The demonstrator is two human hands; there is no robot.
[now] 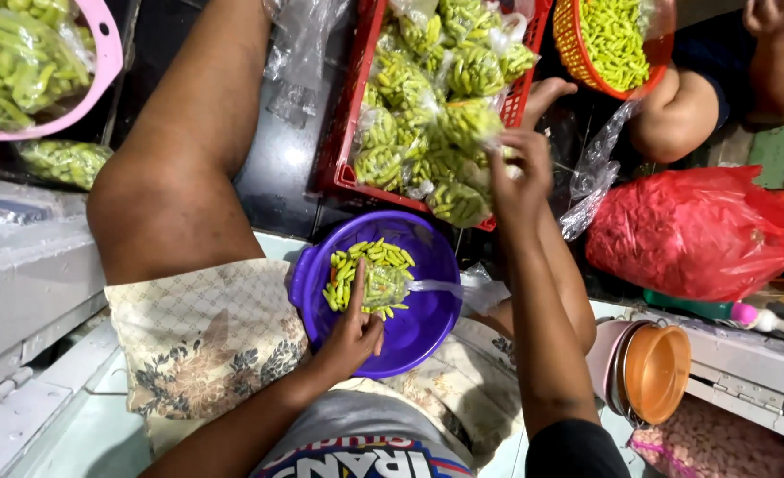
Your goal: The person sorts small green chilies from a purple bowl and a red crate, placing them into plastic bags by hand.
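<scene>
Dark floor, seated lap. Left hand (349,335) pinches small bag of green chilies (383,285) inside purple basin (427,319); right hand (520,177) grips filled bag (473,119) over red crate (349,106).

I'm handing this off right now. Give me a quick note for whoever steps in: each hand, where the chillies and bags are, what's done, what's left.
Left hand: in the purple basin on the lap, fingers on a clear bag partly filled with green chillies.
Right hand: reached out over the red crate, touching a filled chilli bag at its near corner; grip unclear.
Done: the crate holds many packed bags.
Left: loose chillies remain in the basin; the bag there looks unsealed. A co-worker's orange basket also holds loose chillies.
</scene>
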